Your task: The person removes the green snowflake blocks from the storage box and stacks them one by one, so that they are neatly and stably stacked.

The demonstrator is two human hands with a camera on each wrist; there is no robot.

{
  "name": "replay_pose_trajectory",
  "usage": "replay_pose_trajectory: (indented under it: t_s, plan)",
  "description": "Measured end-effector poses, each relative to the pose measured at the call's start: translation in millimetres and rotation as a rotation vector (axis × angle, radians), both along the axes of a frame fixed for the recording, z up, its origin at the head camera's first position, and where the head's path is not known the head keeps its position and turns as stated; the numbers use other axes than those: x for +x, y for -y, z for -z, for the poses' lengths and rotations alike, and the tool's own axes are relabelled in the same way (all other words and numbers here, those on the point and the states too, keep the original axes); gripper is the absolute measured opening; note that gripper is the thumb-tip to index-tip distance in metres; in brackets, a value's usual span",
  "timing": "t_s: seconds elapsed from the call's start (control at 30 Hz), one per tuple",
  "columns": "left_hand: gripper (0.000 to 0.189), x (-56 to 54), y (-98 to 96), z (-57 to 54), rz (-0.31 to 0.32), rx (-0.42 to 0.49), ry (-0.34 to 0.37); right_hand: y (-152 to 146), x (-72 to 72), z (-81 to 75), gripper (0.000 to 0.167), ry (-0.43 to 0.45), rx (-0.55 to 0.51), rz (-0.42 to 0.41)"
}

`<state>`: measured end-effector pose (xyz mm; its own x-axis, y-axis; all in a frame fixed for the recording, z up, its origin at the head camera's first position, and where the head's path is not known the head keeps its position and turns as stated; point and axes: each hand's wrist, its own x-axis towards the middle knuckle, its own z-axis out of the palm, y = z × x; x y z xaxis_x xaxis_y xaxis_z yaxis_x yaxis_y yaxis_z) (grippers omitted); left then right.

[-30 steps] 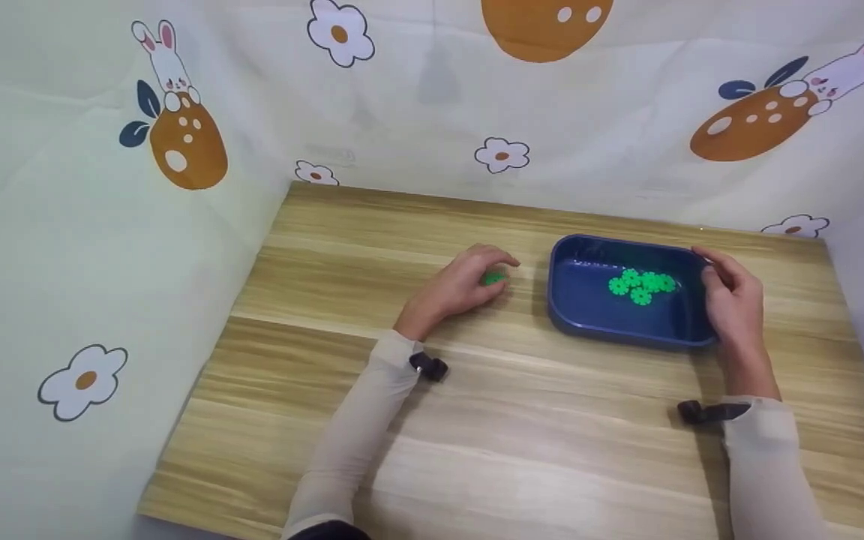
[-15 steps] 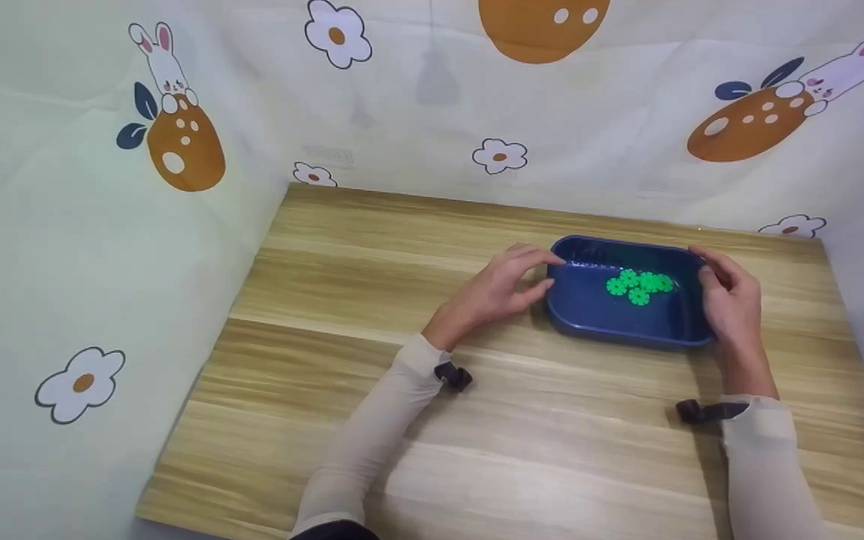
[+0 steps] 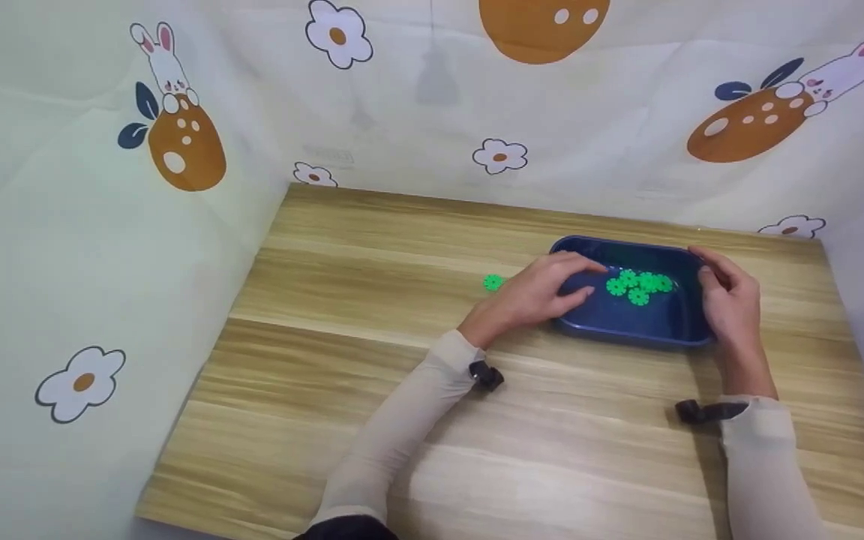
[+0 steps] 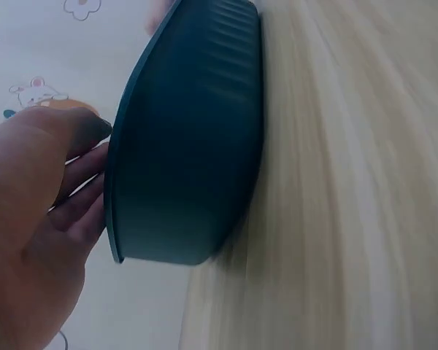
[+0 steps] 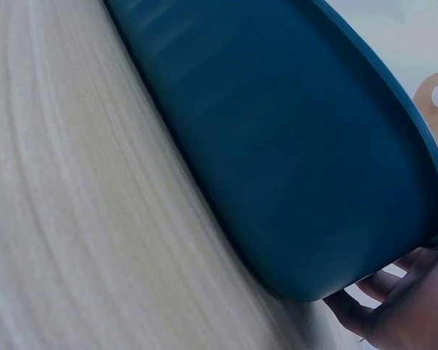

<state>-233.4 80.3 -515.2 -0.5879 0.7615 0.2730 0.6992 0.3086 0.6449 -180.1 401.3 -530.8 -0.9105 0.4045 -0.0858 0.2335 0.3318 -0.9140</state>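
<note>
In the head view, I hold the right end of the blue tray [image 3: 582,324] with my right hand [image 3: 733,304], thumb at the rim and fingers along the outside. The tray sits at the far right of the table [image 3: 274,397]. My left hand [image 3: 533,294] is over its left end, thumb and forefinger parted, with nothing visible between them. Green discs [image 3: 638,297] overlap towards the right inside, so I can't count them surely; a lone disc [image 3: 492,282] lies left of the tray, partly behind my wrist. I judge the discs light, stiff and thin, best pinched by their notched edges. The tray looks like smooth, rigid plastic, light but a little slippery, so its rim seems the best hold.

In the left wrist view, the tray's outer wall hides my fingertips and all the discs; the table is blurred.

In the right wrist view, the wall fills much of the frame. My fingers meet its end at the lower right, the rest of that hand being cut off.
</note>
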Motion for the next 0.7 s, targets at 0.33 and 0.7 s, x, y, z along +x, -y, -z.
replay_pose_trajectory:
  t_s: [0.33,0.7]
  plan:
    - [0.037,-5.0,-37.6,-5.5,-0.003,-0.12,-0.055,-0.3,-0.6,0.2,0.043,0.002,0.008,0.009]
    - [0.039,-15.6,-71.9,-1.9,-0.012,-0.258,0.016,-0.3,-0.8,2.6,0.042,-0.026,0.011,0.015]
